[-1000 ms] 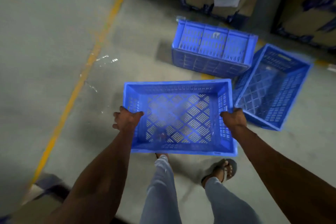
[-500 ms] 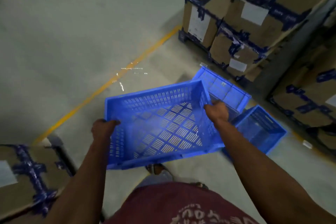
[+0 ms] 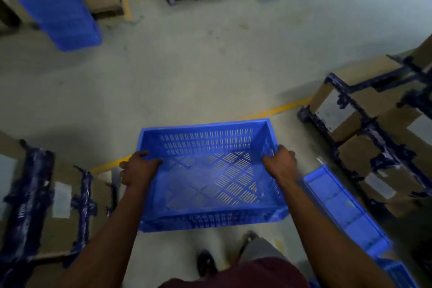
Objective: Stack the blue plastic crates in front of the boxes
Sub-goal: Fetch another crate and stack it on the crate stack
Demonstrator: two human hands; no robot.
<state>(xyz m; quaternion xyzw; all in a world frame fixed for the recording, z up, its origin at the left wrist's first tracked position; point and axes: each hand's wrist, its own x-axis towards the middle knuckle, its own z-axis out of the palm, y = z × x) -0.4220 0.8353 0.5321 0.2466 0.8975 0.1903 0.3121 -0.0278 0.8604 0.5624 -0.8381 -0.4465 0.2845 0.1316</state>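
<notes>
Holding one blue crate (image 3: 210,170) up off the floor, out in front of the body. Left hand (image 3: 138,168) wrapped over the left rim, thumb inside and fingers curled round the edge. Right hand (image 3: 281,162) wrapped over the right rim the same way, gripping tight. Nothing inside the crate, just holes in the bottom and the sides. Open side facing up, about level.

Another blue crate (image 3: 346,213) down low on the right, just beside the right arm, in front of the taped boxes (image 3: 374,119) there. Looks tipped on its side, but too blurry to be sure. Part of it hidden by the arm. Far off at the top left, a tall blue stack (image 3: 53,0) leaning near more boxes, maybe crates, well apart from the crate being carried.

Probably in the middle of the job. One crate picked up and being carried, not yet set down on anything. Still left to do, most likely: bringing this crate to the stacking spot, putting it on top of another, then fetching the crate on the right too.

A yellow line (image 3: 273,109) painted across the grey floor, going under the crate. More boxes on the left (image 3: 58,196) with dark blue tape.

White labels (image 3: 62,199) stuck on the boxes, but no words clear enough to read. No brand names to be seen on the crates either.
</notes>
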